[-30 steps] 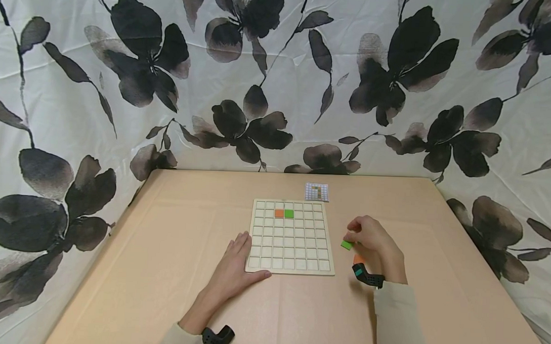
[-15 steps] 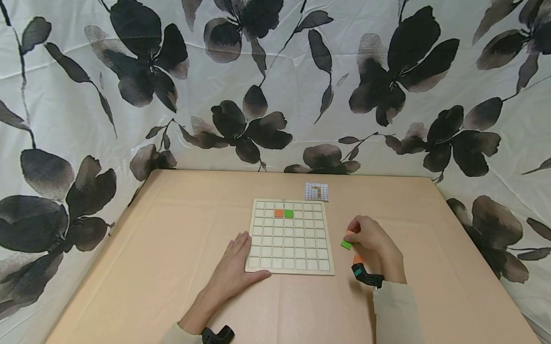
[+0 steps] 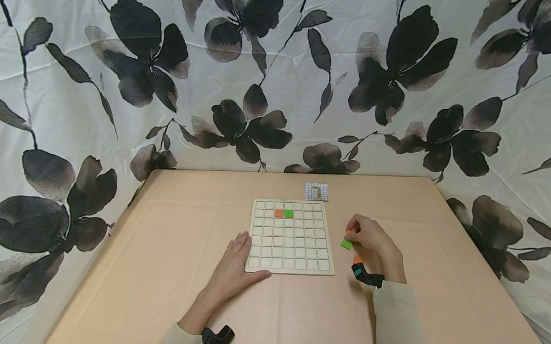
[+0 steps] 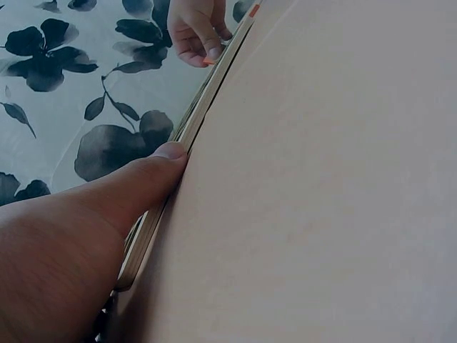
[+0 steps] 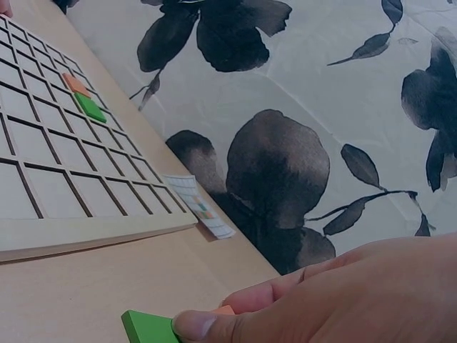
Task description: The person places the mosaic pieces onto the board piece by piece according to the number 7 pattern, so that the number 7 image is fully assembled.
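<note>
A white gridded board [image 3: 291, 242] lies flat on the table, with an orange tile [image 3: 279, 213] and a green tile [image 3: 289, 213] side by side in its second row from the far edge. My left hand [image 3: 231, 266] rests at the board's left edge and near corner, its thumb against the near edge in the left wrist view. Right of the board, my right hand [image 3: 371, 241] pinches another orange tile [image 5: 226, 310], mostly hidden by the fingers. A loose green tile [image 5: 146, 327] sits right by that thumb. Another orange tile [image 3: 358, 259] lies under the right wrist.
Beyond the board's far right corner lies a small printed card [image 3: 317, 191] with a coloured grid pattern. The light wooden-coloured table [image 3: 187, 214] ends at a floral cloth [image 3: 324, 92] hanging behind it. Each wrist wears a black camera band [image 3: 367, 275].
An orange tile now shows between my right fingers, which have lifted very slightly. The left hand and the board have stayed still.
</note>
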### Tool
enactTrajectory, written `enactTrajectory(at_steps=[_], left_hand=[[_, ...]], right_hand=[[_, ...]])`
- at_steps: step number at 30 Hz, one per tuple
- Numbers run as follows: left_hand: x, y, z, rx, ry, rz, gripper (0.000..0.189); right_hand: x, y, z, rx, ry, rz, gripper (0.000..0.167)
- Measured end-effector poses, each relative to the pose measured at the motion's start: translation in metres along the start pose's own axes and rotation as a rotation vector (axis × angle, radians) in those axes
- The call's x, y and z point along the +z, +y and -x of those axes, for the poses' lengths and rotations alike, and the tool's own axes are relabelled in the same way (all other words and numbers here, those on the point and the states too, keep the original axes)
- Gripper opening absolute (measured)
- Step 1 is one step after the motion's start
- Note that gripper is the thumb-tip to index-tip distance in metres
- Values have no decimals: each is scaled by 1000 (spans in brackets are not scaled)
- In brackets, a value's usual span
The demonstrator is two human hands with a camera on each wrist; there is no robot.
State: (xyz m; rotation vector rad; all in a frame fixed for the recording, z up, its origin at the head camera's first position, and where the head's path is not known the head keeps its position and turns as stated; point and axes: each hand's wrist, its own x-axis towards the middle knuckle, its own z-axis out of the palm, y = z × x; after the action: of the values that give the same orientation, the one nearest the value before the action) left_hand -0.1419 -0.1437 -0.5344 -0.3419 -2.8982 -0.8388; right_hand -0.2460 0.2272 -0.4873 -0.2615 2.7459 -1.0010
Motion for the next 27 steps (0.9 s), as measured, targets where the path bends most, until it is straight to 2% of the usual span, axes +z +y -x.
enactTrajectory(at_steps=[4, 27], left_hand=[[0, 0, 0, 3, 2, -2, 110], [1, -1, 0, 0, -1, 0, 111]], right_hand=[[0, 1, 1, -6, -6, -34, 19], [1, 0, -4, 4, 62, 8, 20]])
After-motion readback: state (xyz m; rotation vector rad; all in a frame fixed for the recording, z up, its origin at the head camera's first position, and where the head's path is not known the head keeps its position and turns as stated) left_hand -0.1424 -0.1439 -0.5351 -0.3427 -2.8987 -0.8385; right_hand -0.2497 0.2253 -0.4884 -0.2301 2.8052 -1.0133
